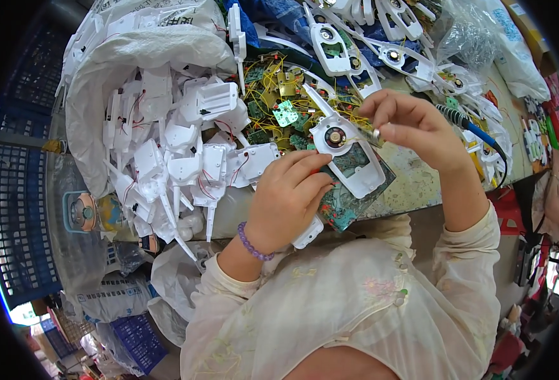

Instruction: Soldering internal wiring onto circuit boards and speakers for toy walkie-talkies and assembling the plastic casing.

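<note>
The left hand [289, 196] is curled around the lower end of a white plastic housing [346, 152], its fingers [304, 166] bent closed over the shell's edge and the thumb side tucked underneath; a purple bead bracelet [252, 244] sits on that wrist. The right hand [412, 123] hovers just above the housing's upper right side, its fingers pinched nearly shut on a small metallic piece [373, 134] that touches or almost touches the housing's rim; I cannot tell exactly what the piece is.

The housing is long and flat, lying open-face up and tilted, with a thin pointed arm at its upper end. Inside it a round speaker-like disc [335, 137] with a dark ring and a brassy centre sits near the top, and below that a rectangular window shows something greenish behind it. It is held just over the near edge of the tabletop [419, 183].

Left of the housing, a heap of white plastic shells [184, 158] with red wires spills from a large white sack [102, 95]. Behind the housing lies a tangle of green circuit boards with yellow wires [273, 95]. To its right, beyond the right hand, a blue-handled soldering iron [476, 130] rests on the tabletop, and more open white housings [336, 47] lie further back.
</note>
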The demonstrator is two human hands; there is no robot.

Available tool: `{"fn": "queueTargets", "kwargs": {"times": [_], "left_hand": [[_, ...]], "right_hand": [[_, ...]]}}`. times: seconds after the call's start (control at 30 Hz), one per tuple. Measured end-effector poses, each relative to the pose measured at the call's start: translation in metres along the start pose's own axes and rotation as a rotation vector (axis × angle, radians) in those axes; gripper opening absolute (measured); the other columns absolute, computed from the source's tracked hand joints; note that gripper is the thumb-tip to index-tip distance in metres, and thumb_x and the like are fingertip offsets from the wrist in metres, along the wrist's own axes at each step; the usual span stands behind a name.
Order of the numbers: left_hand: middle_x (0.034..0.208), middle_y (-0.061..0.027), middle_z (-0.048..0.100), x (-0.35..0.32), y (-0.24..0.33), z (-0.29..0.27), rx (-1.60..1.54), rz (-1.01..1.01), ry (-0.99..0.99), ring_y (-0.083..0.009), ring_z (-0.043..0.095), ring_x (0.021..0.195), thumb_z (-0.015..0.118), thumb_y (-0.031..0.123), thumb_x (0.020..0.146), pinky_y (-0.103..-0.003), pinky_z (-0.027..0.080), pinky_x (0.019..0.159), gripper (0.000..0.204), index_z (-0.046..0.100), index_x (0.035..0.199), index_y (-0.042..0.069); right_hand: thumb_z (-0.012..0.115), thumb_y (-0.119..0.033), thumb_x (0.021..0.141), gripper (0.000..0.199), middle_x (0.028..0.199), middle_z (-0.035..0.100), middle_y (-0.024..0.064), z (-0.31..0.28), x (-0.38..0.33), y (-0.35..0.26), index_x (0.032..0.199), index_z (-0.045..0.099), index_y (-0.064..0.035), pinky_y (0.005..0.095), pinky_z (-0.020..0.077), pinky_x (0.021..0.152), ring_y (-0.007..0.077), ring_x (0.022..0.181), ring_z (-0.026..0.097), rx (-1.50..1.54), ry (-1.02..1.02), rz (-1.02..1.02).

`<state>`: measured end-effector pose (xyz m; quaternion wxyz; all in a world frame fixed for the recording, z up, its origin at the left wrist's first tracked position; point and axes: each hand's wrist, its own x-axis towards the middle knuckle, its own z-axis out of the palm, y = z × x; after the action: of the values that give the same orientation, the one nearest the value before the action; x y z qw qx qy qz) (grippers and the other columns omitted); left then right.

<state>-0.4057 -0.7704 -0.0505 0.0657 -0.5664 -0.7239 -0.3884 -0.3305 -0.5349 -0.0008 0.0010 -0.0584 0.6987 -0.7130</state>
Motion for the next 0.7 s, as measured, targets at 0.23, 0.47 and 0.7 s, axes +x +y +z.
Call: {"fn": "queueTargets", "kwargs": {"times": [0.23,0.47,0.7], "left_hand": [[0.090,-0.0032,0.061,0.005,0.020,0.006,0.142,-0.068,0.016,-0.0242,0.056,0.082,0.070,0.005,0.068,-0.037,0.044,0.069,0.016,0.063,0.083,0.006],[0.090,-0.0051,0.060,0.000,0.021,0.005,0.174,-0.093,0.105,-0.0246,0.055,0.081,0.071,0.004,0.066,-0.037,0.044,0.070,0.019,0.064,0.084,0.007],[0.087,-0.0068,0.064,-0.027,0.027,-0.010,-0.002,-0.295,0.184,-0.0245,0.058,0.081,0.068,0.000,0.072,-0.034,0.045,0.069,0.016,0.066,0.087,0.004]], "right_hand": [[0.058,-0.016,0.086,0.014,0.085,0.059,0.0010,0.011,0.004,-0.013,0.091,0.060,-0.0031,0.0227,0.0418,0.067,0.0063,0.073,0.051,0.025,0.026,0.127],[0.053,-0.011,0.083,0.010,0.082,0.055,0.0033,0.016,0.002,-0.013,0.081,0.053,-0.0009,0.0245,0.0388,0.069,0.0101,0.075,0.047,-0.141,-0.330,0.375],[0.052,-0.015,0.081,0.016,0.065,0.054,0.0128,0.033,0.008,-0.011,0.077,0.055,0.0000,0.0359,0.0403,0.056,0.0257,0.058,0.051,-0.686,-0.300,0.169]]}}
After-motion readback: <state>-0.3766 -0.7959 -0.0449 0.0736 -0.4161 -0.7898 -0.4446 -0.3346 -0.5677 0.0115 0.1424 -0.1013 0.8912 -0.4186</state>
